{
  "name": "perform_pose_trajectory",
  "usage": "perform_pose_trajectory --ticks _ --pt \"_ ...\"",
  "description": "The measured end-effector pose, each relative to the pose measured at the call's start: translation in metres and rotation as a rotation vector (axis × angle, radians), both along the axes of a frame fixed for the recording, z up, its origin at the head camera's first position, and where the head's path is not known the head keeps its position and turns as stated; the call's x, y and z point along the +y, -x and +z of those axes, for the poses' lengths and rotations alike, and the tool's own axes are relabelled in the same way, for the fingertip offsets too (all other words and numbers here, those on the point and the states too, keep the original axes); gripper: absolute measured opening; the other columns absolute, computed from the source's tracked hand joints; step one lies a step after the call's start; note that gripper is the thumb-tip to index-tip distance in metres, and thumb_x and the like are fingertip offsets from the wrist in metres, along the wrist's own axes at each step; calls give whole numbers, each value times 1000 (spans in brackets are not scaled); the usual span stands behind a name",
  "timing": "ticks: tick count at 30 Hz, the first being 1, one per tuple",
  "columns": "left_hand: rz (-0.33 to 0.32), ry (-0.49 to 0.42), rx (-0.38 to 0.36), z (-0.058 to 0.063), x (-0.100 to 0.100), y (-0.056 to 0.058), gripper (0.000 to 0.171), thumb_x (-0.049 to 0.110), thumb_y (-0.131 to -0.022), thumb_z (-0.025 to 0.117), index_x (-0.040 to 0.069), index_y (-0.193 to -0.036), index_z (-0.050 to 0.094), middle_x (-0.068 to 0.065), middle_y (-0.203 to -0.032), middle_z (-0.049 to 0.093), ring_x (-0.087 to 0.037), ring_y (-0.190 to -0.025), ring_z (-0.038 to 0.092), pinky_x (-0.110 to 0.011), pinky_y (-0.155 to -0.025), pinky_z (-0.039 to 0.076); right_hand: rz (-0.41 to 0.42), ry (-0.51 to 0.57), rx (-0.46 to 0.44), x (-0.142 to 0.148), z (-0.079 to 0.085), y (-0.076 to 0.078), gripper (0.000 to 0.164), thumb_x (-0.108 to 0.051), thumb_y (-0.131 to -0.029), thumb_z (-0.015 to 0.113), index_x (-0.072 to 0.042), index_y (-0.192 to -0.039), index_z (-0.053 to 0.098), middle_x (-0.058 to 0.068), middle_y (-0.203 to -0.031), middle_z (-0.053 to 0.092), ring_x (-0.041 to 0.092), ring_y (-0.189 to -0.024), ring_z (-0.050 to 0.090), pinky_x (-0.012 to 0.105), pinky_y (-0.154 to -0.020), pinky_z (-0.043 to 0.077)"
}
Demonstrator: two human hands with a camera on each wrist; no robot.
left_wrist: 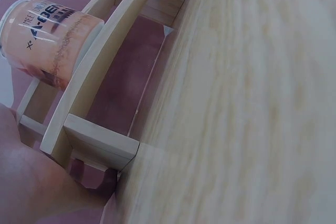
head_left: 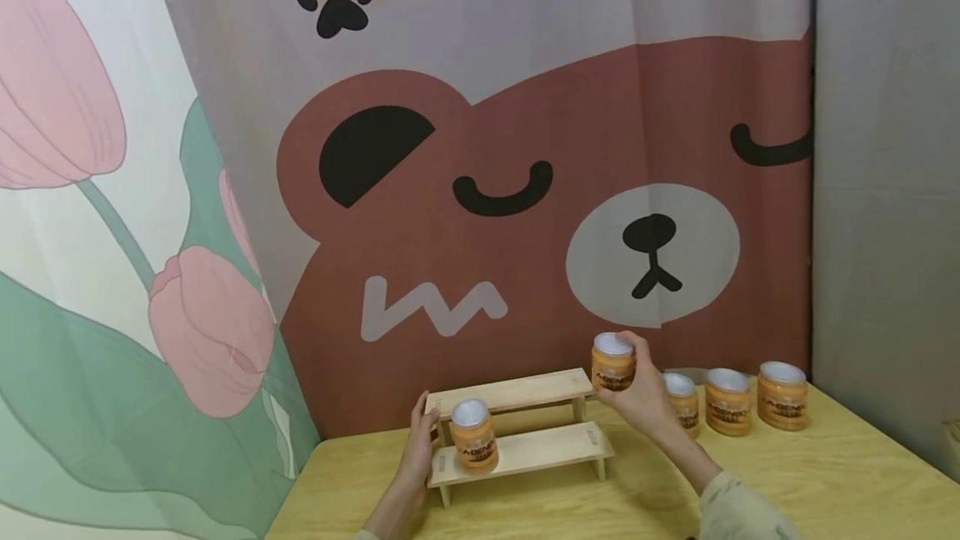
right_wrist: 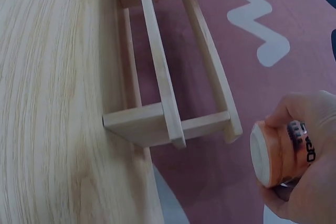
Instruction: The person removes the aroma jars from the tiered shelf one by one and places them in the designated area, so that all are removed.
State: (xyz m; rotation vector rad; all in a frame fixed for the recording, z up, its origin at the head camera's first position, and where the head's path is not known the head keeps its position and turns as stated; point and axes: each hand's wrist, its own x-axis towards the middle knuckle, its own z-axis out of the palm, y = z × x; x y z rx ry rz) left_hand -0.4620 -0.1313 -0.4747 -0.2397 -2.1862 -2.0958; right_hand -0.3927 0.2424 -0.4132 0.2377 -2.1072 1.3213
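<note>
My right hand [head_left: 645, 394] grips an orange-labelled jar [head_left: 612, 363] with a silvery lid. It holds the jar in the air beside the right end of the upper step of a two-step wooden rack [head_left: 517, 394]. In the right wrist view the jar's pale base [right_wrist: 259, 156] shows, with the thumb and fingers around its sides. My left hand [head_left: 414, 448] holds the rack's left end; in the left wrist view, fingers [left_wrist: 108, 181] show behind the end leg. A second orange jar [head_left: 475, 438] stands upright on the left part of the lower step.
Three more orange jars stand in a row on the wooden table [head_left: 675, 498] at the right: a near one [head_left: 681, 402] partly behind my right wrist, a middle one [head_left: 727, 402] and a far-right one [head_left: 782, 397]. A bear-print curtain [head_left: 525, 273] hangs behind the table.
</note>
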Motion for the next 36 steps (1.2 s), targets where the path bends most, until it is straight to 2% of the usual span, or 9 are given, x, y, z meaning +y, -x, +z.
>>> perform_pose_trajectory --ticks 7,15,20,28,36 --pt "4 -3 1 1 0 0 76 54 -105 44 21 -165 11 -31 -158 21 -56 -139 28 -70 -111 21 -89 -16 -56 11 -8 7 98 -2 -75 83 -17 -153 25 31 -123 54 42 -97 62 46 -70 53" --pt "8 -2 0 1 0 -1 76 54 -105 44 20 -165 11 -31 -158 22 -55 -139 28 -69 -111 22 -109 -73 -57 17 -23 13 95 2 -74 83 -10 -150 27 34 -122 54 45 -98 62 51 -72 54" --pt "3 -2 -4 3 1 -1 76 54 -105 44 20 -165 11 -31 -158 21 -55 -139 27 -70 -111 22 -122 -110 -88 19 -33 14 94 3 -72 83 -9 -147 28 36 -118 57 45 -94 64 50 -68 54" --pt "-4 -1 7 4 1 -2 72 50 -107 42 20 -165 10 -31 -159 21 -55 -140 25 -69 -112 21 -84 -144 -109 22 -45 16 92 8 -66 86 -4 -139 31 39 -115 56 45 -91 64 47 -64 54" --pt "-5 -6 8 2 0 -1 73 50 -106 42 21 -165 10 -30 -159 20 -55 -140 25 -69 -112 21 -27 -122 -125 26 -58 21 90 12 -63 83 -1 -137 33 37 -115 55 43 -92 63 42 -64 53"
